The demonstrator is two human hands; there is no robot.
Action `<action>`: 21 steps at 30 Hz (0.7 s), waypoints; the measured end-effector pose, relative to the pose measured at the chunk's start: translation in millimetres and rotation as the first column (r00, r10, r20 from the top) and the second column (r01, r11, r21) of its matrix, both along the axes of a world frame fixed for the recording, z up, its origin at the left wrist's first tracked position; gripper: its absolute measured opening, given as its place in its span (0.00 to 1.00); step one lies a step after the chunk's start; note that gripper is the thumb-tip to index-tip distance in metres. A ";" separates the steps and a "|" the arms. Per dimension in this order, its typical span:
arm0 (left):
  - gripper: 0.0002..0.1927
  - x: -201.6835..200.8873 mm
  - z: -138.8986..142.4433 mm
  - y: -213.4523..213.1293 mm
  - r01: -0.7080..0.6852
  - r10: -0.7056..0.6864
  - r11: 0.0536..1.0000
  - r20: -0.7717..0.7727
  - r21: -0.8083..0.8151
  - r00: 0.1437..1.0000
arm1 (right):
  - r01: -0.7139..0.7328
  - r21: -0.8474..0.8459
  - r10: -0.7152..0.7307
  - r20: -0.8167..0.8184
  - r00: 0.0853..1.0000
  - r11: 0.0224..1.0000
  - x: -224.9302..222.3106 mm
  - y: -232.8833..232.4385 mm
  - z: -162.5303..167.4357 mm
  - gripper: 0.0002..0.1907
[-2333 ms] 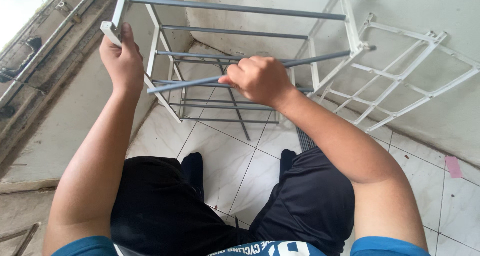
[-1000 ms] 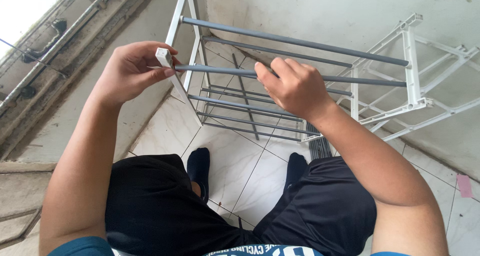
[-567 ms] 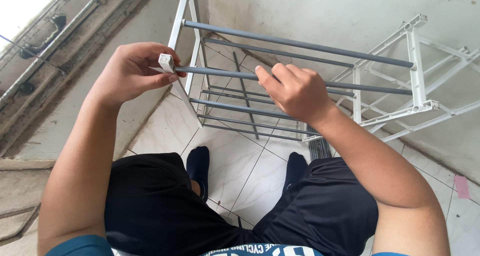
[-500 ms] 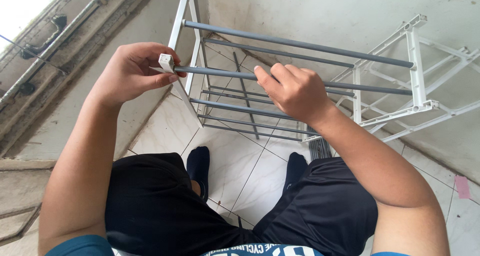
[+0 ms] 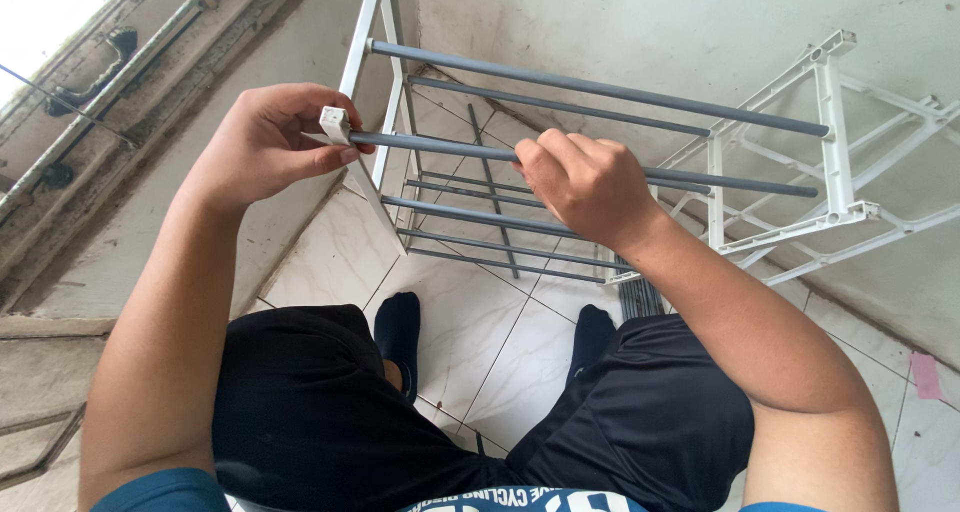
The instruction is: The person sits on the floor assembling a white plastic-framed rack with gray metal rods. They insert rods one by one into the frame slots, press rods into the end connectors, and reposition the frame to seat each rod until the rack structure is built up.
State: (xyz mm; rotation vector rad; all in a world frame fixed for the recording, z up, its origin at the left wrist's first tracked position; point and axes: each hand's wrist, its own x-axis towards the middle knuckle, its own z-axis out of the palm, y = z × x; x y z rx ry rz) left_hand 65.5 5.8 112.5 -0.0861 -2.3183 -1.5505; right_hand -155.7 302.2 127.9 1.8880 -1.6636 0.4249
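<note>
The left hand (image 5: 262,150) is pinching a small white plastic connector (image 5: 335,125) between thumb and fingers, at the near left corner of a shelf rack (image 5: 830,122) that is standing on the tiled floor (image 5: 470,312). The connector is sitting on the left end of a grey rod (image 5: 720,182), which is running across to the white side frame (image 5: 716,187) on the right. The right hand (image 5: 590,185) is closing around the same grey rod near its middle, fingers curling over the top of it. A second and a third grey rod (image 5: 600,88) are lying parallel behind it, higher on the rack, and further rods are showing lower down, nearer the floor. The left white upright (image 5: 362,34) is leaning against the wall corner. The person is wearing black shorts (image 5: 640,412) and dark socks (image 5: 398,324), with both feet resting on the floor just in front of the rack.
</note>
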 end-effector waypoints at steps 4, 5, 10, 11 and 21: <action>0.19 -0.5 2.0 0.5 0.007 -0.007 1.000 -0.003 0.007 1.000 | -0.014 -0.008 0.013 -0.029 0.999 1.000 0.9 0.5 0.8 0.10; 0.19 -0.5 2.5 0.7 -0.003 0.003 1.000 0.005 -0.008 1.000 | -0.008 0.000 0.008 -0.034 0.999 1.000 1.3 0.6 0.8 0.10; 0.19 0.8 3.4 2.2 -0.005 0.004 1.000 0.014 0.008 1.000 | -0.018 -0.028 0.017 -0.029 0.999 0.999 1.3 0.3 0.4 0.10; 0.19 0.8 3.5 2.0 -0.007 0.007 1.000 0.016 -0.003 1.000 | -0.019 -0.032 0.018 -0.028 0.999 0.999 0.9 0.1 0.1 0.10; 0.18 0.0 2.6 1.1 0.004 -0.004 1.000 0.007 0.019 1.000 | -0.013 -0.042 0.009 -0.088 0.996 0.999 1.3 0.3 3.8 0.10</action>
